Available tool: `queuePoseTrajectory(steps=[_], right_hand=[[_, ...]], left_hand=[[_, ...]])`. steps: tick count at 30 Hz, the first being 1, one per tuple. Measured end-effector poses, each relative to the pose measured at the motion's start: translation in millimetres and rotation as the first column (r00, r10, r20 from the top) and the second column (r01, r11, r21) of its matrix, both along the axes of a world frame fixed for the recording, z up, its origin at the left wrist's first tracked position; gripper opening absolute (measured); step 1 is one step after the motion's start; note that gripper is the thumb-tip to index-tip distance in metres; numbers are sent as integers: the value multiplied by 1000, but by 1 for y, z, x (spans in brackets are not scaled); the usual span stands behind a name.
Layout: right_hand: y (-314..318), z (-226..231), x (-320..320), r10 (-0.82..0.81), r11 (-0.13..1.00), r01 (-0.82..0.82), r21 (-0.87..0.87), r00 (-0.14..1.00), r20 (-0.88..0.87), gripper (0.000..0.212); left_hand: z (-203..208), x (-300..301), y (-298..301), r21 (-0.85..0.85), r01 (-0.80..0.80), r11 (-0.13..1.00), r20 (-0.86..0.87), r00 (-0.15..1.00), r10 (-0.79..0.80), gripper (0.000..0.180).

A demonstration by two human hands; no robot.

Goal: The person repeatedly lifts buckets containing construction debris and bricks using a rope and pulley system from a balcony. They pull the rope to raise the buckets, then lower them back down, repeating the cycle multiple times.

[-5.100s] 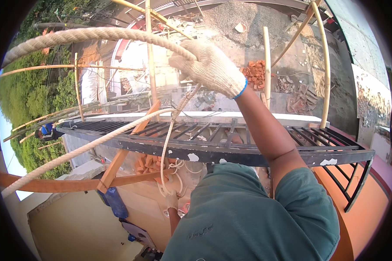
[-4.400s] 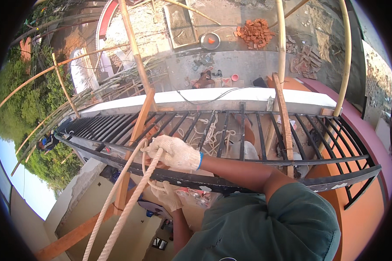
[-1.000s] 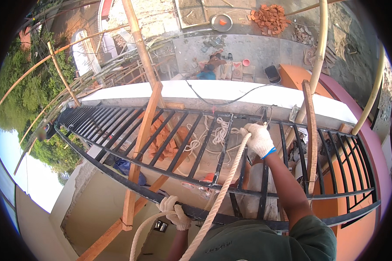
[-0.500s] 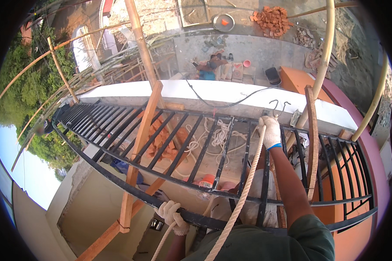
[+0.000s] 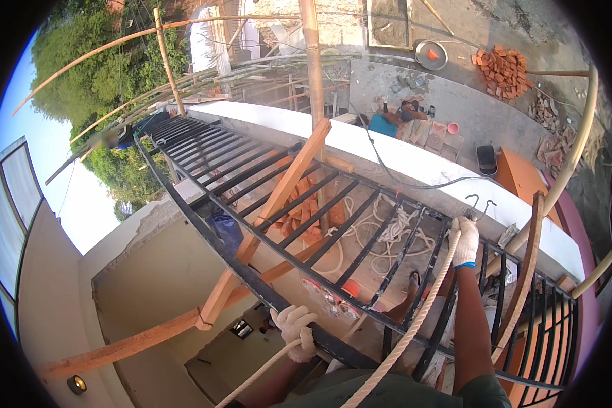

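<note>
My right hand, in a white knit glove, is closed at the far side of the black metal railing. A thick twisted rope runs from it toward my body. Just beyond it two bent metal hooks stick up over the white ledge. My left hand, also gloved, is closed against the railing's near bar, with a thinner-looking rope passing through its fingers. Whether it also grips the bar I cannot tell. Below the bars, loose white rope lies in coils.
A wooden beam crosses the railing. A wooden post and bamboo pole rise beyond. A black cable lies over the white ledge. Far below are a person, a brick pile and a round basin. Red buckets stand under the bars.
My view has swung left, so the railing and both hands appear farther right and lower. Both hands keep their hold. A foot has come into sight below the bars.
</note>
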State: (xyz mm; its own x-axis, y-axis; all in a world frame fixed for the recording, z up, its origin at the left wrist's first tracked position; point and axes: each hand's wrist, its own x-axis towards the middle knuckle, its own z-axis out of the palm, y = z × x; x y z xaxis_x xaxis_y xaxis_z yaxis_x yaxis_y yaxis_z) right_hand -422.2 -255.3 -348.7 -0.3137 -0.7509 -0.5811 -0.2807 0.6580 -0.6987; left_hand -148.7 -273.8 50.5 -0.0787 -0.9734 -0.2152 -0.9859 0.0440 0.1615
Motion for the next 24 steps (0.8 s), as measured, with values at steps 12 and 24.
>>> queuePoseTrajectory(steps=[12,24], right_hand=[[14,-25,29,-153,984,116,135,940,306,20],[4,4,84,322,947,-323,-3,945,62,18]], left_hand=[[7,-2,-12,44,-32,999,38,999,30,37],[3,22,-46,292,101,951,-251,968,-26,30]])
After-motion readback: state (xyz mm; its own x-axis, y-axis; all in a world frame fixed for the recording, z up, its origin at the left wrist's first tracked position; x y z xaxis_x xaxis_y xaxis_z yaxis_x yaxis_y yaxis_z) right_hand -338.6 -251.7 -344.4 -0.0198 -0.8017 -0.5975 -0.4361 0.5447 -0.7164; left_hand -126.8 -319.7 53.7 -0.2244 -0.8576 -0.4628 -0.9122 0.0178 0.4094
